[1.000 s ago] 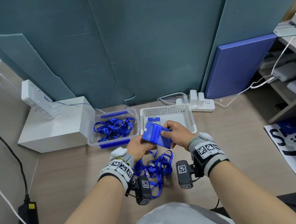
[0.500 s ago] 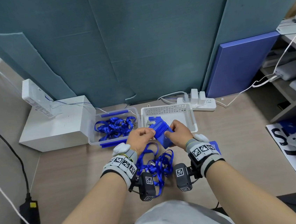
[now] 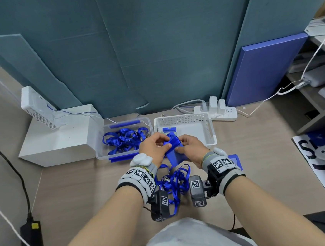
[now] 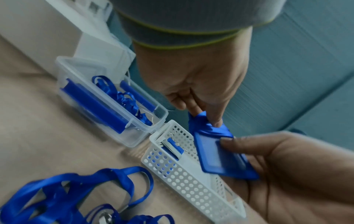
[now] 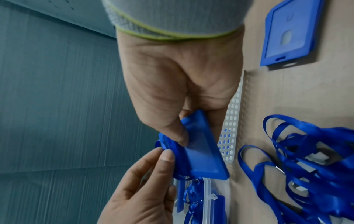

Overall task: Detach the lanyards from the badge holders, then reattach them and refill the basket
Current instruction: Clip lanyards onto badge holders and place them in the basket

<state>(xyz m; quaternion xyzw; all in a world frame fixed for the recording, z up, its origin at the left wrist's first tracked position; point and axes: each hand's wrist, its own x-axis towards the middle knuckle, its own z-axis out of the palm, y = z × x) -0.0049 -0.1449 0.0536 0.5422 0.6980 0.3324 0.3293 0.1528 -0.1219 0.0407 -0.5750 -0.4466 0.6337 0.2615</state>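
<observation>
Both hands are now lifting the badge holder (image 3: 174, 150) nearer the chest. Right hand (image 3: 191, 150) is gripping its body at 5 o'clock; left hand (image 3: 154, 148) is pinching the lanyard loop (image 4: 203, 121) at its 11 o'clock end, above the white basket (image 3: 210, 131).

An office workstation: a wood-grain bench (image 3: 263, 172) butts against teal felt partition panels (image 3: 150, 54). At the panels' foot lies a white power strip (image 3: 219, 112) with chargers plugged in; right of it a shelf unit (image 3: 317, 78) holds cabled devices, left stands a white box (image 3: 59, 139).
</observation>
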